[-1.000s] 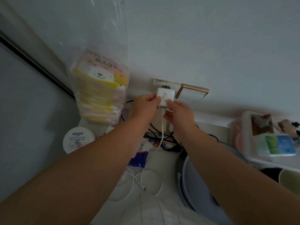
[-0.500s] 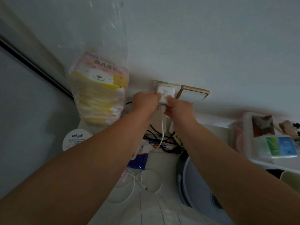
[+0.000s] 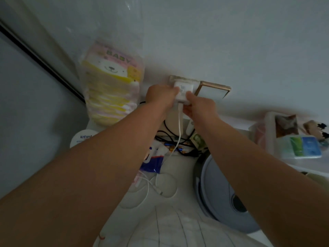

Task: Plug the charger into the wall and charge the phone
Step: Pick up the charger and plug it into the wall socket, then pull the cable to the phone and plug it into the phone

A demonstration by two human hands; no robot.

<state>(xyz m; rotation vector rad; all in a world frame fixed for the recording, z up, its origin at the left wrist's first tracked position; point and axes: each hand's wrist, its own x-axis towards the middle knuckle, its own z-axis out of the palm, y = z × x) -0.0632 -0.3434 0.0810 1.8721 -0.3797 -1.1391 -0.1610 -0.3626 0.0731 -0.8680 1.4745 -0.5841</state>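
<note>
A white square charger is pressed against the wall socket plate on the pale wall. My left hand grips its left side and my right hand grips its lower right side. A white cable hangs from the charger's underside and runs down to loose loops on the white surface, where its free plug end lies. No phone shows in the view.
A gold-framed panel sits right of the socket. A clear bag of baby tissue packs hangs at the left, a round white tin below it. Black cables, a blue packet, a round grey appliance and a tray of packets lie around.
Both hands have carried the charger up and forward until it meets the socket plate. The hanging cable followed.
</note>
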